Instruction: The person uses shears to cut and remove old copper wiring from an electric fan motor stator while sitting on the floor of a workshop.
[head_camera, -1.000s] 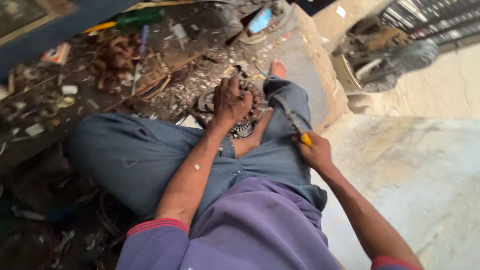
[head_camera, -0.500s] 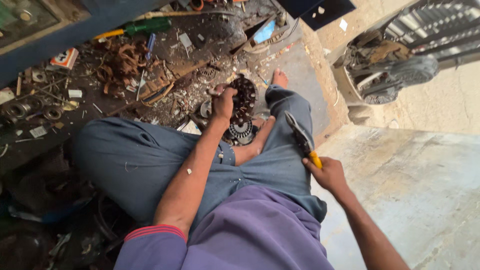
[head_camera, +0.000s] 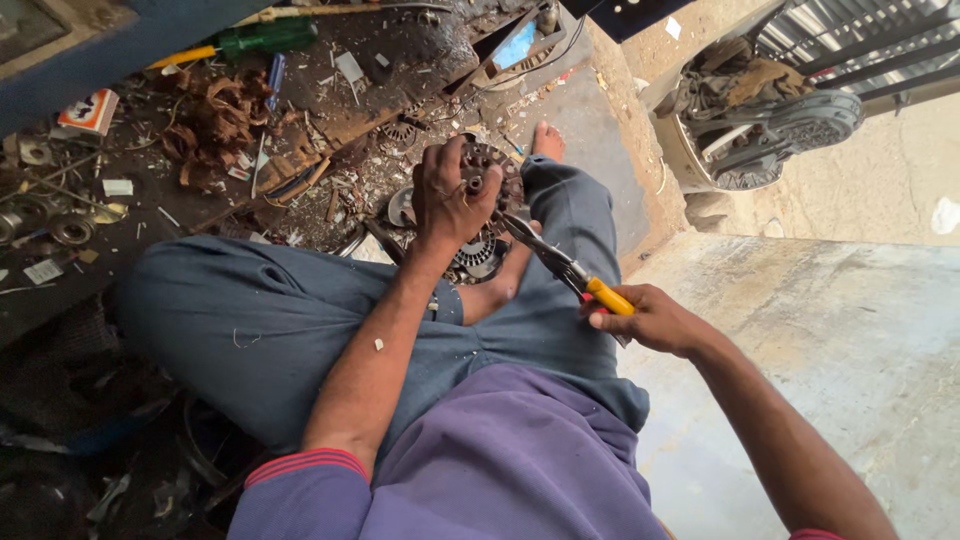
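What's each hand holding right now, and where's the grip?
Right hand holds pliers by the yellow handles; left hand grips the round metal motor part from above.

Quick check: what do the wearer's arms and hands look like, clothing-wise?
Both hands, left hand and right hand, are bare: no gloves, no watch or rings visible. Forearms are bare too. Short purple sleeves end above the elbows, with red-striped cuffs.

The motor stator (head_camera: 487, 215) is a round, dark metal ring with toothed laminations and coppery windings, standing tilted between the person's crossed legs at the near edge of the littered floor. The pliers (head_camera: 565, 268) have slim dark jaws and yellow grips; they slant from lower right up to the left, their tips touching the stator's right side
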